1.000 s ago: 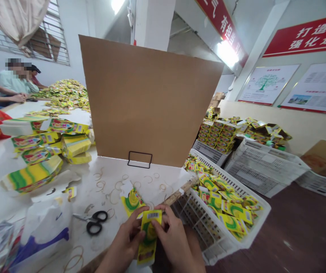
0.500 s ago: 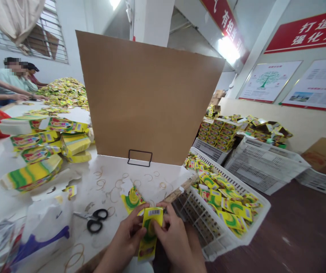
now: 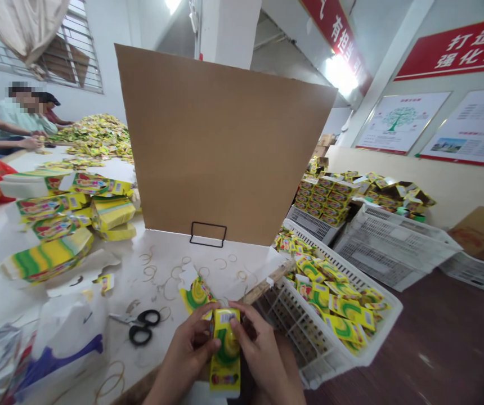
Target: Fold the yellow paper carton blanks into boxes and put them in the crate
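Observation:
Between both hands, at the table's near edge, is a small yellow and green printed carton [image 3: 227,354] with a barcode at its top end. My left hand [image 3: 193,343] grips its left side, thumb on the front. My right hand [image 3: 256,340] pinches the top right, with the thumb near the barcode. Just beyond the fingers lies another yellow and green printed carton piece [image 3: 197,293], partly hidden by my left hand. Black-handled scissors [image 3: 140,326] rest on the table to the left of my hands.
A tall cardboard panel [image 3: 229,152] stands across the white table [image 3: 161,261], which has scattered rubber bands. Stacked flat cartons [image 3: 60,205] lie at left. A white plastic crate [image 3: 377,343] full of yellow packets is at right, with more crates [image 3: 394,236] behind. Co-workers [image 3: 22,115] sit far left.
My right thumb has moved up the carton toward the barcode, uncovering more of its front. The carton now hangs straighter. A co-worker's hands at far left have shifted.

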The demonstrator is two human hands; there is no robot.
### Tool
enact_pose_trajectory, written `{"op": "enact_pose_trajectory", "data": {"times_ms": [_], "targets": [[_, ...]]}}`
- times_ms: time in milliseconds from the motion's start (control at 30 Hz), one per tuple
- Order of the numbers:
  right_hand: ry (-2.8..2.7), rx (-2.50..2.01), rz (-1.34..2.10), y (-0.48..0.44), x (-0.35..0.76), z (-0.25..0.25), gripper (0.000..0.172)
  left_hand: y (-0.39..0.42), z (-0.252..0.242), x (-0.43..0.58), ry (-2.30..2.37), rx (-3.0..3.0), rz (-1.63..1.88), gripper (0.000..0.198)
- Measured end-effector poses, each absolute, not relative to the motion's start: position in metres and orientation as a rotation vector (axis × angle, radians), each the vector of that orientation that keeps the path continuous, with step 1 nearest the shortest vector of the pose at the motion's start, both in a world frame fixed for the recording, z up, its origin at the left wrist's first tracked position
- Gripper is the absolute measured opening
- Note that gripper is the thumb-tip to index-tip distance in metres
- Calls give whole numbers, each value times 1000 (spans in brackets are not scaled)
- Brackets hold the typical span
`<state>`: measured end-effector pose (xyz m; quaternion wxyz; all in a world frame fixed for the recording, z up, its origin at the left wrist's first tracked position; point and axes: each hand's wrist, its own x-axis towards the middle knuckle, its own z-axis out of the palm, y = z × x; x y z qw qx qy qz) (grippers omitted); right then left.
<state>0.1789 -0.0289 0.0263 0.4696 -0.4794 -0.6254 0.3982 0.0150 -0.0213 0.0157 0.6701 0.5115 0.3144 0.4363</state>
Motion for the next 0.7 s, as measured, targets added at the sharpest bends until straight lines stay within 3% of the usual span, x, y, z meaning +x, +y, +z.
{"op": "enact_pose_trajectory", "data": {"times_ms": [133, 267, 333, 400, 567, 700], "targets": [[-1324, -1131, 1109, -20, 188, 16, 37, -20, 6, 17, 726, 1236, 949, 71], [-637, -1151, 614, 7, 224, 9, 65, -16, -4, 8, 991, 1403, 1013, 69], [-605, -1140, 568, 17, 234, 6, 71, -13, -9, 4, 1161, 1506, 1023, 61], [-776, -1212, 658, 21, 228, 1, 64, -10, -16, 3, 1294, 1574, 988, 58], [-1397, -1453, 707, 20, 169, -12, 26, -7, -26, 7, 1407, 1675, 874, 56], [-1631, -1583, 565, 28, 138, -11, 20, -8, -19, 8, 1433, 1720, 809, 48]]}}
